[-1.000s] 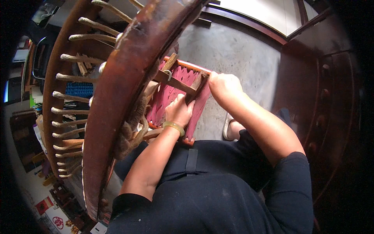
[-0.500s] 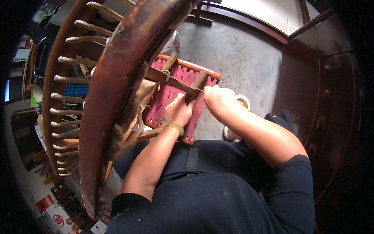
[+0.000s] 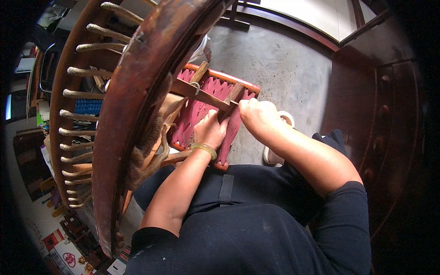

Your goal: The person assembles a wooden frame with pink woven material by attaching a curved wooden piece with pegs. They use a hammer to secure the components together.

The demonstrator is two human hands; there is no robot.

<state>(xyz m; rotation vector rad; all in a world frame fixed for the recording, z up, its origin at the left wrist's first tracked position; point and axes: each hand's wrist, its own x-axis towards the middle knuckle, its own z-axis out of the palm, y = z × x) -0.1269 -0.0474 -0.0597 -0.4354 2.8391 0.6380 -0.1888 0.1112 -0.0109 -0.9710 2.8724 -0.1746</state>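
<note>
My left hand, with a pale bangle at the wrist, is wrapped round a short dark wooden piece that crosses the end of a wooden bar. To its right, my right hand is closed in a fist right by the bar's end. A thin, light-coloured strip or shaft shows between the fist and the wood; its kind is hidden in the fist. Left of my hands, a big curved brown drum-like body leans, with frayed hide and a twisted rope along its edge.
Under my hands stands a low seat with crossed pink straps and an orange-brown rim. A curved wooden rim with several rope loops lies far left. Dark wooden furniture stands at the right. A white roll-like ring is beyond my right wrist.
My right fist has shifted very slightly, and the thin strip by it sits at a slightly different angle. My left hand keeps its hold on the wooden piece.
</note>
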